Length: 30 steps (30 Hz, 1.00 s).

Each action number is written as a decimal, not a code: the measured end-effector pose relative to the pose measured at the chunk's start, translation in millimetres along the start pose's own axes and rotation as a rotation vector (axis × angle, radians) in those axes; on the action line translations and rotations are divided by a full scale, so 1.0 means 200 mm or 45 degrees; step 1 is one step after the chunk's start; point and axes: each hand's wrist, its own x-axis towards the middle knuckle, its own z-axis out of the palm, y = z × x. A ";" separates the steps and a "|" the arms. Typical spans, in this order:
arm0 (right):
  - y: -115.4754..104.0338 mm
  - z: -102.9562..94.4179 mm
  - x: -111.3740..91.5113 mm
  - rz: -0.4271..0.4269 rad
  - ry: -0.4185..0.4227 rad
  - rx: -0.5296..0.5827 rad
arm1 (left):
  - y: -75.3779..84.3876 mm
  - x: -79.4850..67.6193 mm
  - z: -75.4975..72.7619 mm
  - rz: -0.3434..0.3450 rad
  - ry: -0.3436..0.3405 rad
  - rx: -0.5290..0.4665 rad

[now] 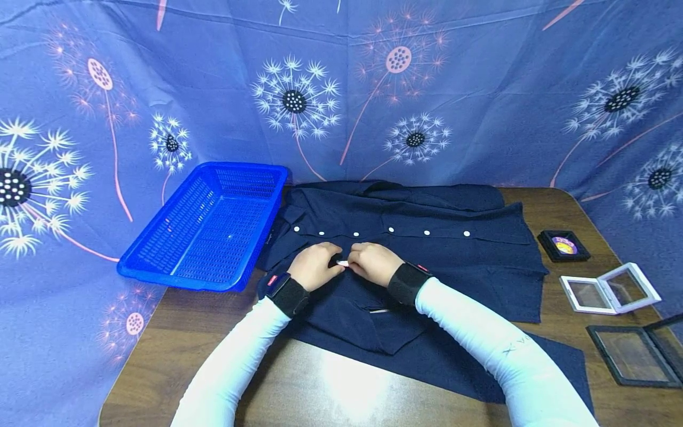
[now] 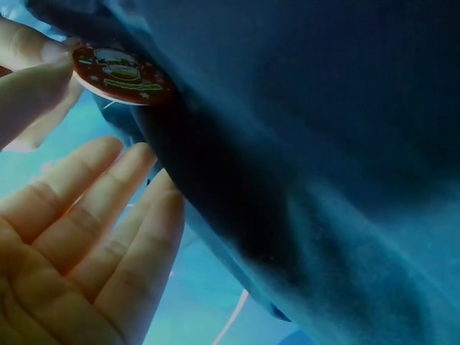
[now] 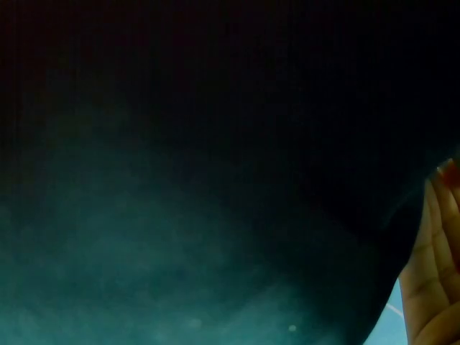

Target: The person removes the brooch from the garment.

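Observation:
A navy blue shirt (image 1: pixel 453 255) with white buttons lies spread over the table. Above its middle, my left hand (image 1: pixel 315 265) and right hand (image 1: pixel 375 263) meet at a small round badge. In the left wrist view this badge (image 2: pixel 118 73) has a red printed face and a pale rim, and fingers (image 2: pixel 32 100) pinch its edge. Its far side runs into the cloth's shadow. Seen from the head, my left thumb and index finger are at the badge's left end, and my right fingertips grip its right end. Dark cloth fills most of the right wrist view, with fingers (image 3: pixel 435 244) at its edge.
A blue plastic basket (image 1: pixel 251 169) stands at the table's left. On the right are a black case (image 1: pixel 544 240) with a round colourful piece, an unfolded white frame (image 1: pixel 608 296) and an unfolded black frame (image 1: pixel 613 359). A patterned cloth backdrop (image 1: pixel 341 118) hangs behind the table.

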 end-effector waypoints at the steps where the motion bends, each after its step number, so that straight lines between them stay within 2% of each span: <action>1: 0.00 0.00 0.00 0.012 -0.006 0.014 | 0.00 0.00 0.00 -0.002 0.003 -0.001; 10: 0.02 0.00 0.01 0.093 -0.011 0.090 | 0.01 0.01 0.01 -0.003 0.038 0.010; 22: 0.03 0.00 0.01 0.126 0.028 0.157 | -0.01 0.02 0.05 -0.003 0.141 0.036; 30: 0.03 0.00 0.02 0.140 0.035 0.169 | -0.01 0.02 0.05 -0.011 0.157 0.067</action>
